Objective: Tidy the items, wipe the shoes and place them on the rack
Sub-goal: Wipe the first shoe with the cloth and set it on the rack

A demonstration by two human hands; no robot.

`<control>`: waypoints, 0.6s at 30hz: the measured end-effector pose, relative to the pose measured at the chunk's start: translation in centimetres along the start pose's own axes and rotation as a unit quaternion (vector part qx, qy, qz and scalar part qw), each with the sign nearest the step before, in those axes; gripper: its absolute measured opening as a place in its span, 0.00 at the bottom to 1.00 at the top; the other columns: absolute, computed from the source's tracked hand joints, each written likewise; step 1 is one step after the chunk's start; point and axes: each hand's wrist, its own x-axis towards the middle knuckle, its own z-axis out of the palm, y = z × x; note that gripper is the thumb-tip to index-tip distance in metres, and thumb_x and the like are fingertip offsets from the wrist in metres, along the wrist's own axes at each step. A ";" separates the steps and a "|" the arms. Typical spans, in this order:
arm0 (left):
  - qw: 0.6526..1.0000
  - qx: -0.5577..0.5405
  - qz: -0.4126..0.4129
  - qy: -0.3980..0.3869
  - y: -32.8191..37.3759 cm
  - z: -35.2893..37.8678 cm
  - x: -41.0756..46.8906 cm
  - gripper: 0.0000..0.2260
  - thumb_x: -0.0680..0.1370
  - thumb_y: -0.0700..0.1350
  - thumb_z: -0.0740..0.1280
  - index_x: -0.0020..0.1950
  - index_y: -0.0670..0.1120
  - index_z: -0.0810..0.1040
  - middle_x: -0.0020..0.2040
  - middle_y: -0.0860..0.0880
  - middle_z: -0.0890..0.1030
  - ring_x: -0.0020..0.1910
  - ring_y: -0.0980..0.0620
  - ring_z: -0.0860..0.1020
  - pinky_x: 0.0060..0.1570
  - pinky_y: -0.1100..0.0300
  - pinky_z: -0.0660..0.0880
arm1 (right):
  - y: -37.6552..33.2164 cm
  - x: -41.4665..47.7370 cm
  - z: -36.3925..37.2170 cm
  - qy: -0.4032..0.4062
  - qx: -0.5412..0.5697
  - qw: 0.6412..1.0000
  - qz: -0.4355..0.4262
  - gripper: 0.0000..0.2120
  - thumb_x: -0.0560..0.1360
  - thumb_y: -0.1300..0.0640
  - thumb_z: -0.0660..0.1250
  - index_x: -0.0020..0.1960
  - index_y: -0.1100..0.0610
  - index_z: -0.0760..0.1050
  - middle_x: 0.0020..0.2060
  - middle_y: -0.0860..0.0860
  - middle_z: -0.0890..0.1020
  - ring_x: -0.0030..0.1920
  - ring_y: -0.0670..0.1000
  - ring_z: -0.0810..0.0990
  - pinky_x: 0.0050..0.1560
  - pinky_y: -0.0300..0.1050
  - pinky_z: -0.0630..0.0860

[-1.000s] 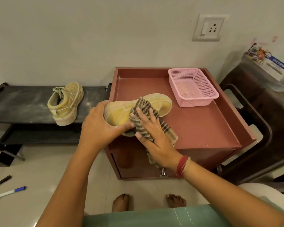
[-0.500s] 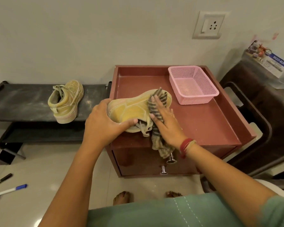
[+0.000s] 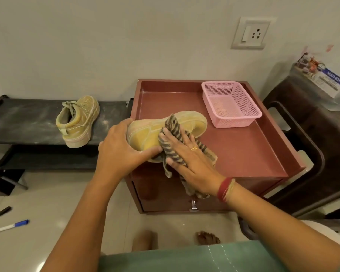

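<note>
Shoe (image 3: 143,136), mid-wipe, held at the front of the desk (image 3: 243,154).
Left hand (image 3: 120,148) grips the heel end, side turned up, probably to steady it against rubbing; right hand (image 3: 190,156), fingers straight, presses a striped cloth (image 3: 174,124) flat on it. Second shoe (image 3: 77,122) stands on the rack (image 3: 18,124), likely finished.

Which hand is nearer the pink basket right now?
Right. The right hand presses the striped cloth on the shoe, below-left of the pink basket; the left hand grips the shoe's heel, farther left.
</note>
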 end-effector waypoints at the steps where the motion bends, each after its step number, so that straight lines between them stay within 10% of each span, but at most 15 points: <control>1: 1.000 0.005 0.010 0.008 0.0 0.2 0.0 0.49 0.55 0.76 0.65 0.70 0.51 0.68 0.64 0.51 0.74 0.63 0.50 0.72 0.61 0.45 0.71 | 0.6 0.2 -0.2 0.002 -0.016 1.000 0.000 0.26 0.79 0.40 0.50 0.74 0.37 0.43 0.75 0.36 0.48 0.75 0.44 0.37 0.74 0.47 0.35; 9: 0.999 0.018 0.020 0.037 0.6 0.3 -0.1 0.50 0.55 0.76 0.65 0.72 0.52 0.65 0.66 0.52 0.71 0.66 0.52 0.69 0.64 0.42 0.68 | 5.7 1.6 -2.1 0.174 0.272 0.895 0.308 0.20 0.80 0.43 0.56 0.65 0.54 0.70 0.62 0.55 0.76 0.65 0.56 0.73 0.67 0.56 0.68; 18: 0.990 0.070 0.109 0.052 0.0 0.5 -0.4 0.49 0.59 0.76 0.64 0.72 0.46 0.67 0.63 0.50 0.74 0.62 0.51 0.72 0.59 0.45 0.68 | -1.9 2.1 -1.4 0.085 0.065 0.994 0.010 0.22 0.78 0.49 0.59 0.69 0.56 0.68 0.63 0.40 0.66 0.70 0.41 0.58 0.73 0.44 0.54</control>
